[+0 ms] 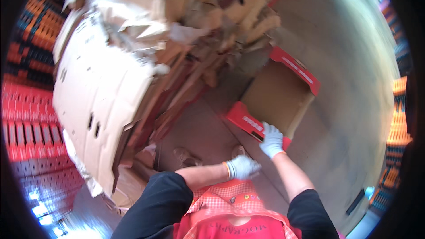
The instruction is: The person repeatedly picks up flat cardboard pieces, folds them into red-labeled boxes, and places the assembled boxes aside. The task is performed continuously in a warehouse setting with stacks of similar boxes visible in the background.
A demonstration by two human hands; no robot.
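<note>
An open-topped cardboard box, red at its ends and brown inside, is in front of me to the right. Its near end wall is in the grip of my right hand, with the gloved fingers over the edge by a dark slot. My left hand, in a white glove too, is in front of my apron, apart from the box. Its fingers look curled together, and blur hides what is in them, if anything. Nothing lies inside the box.
A tall stack of flattened cardboard rises close on my left, with torn brown paper on top. Red crates and orange ones stand at far left. More orange crates line the right. Grey floor lies beyond the box.
</note>
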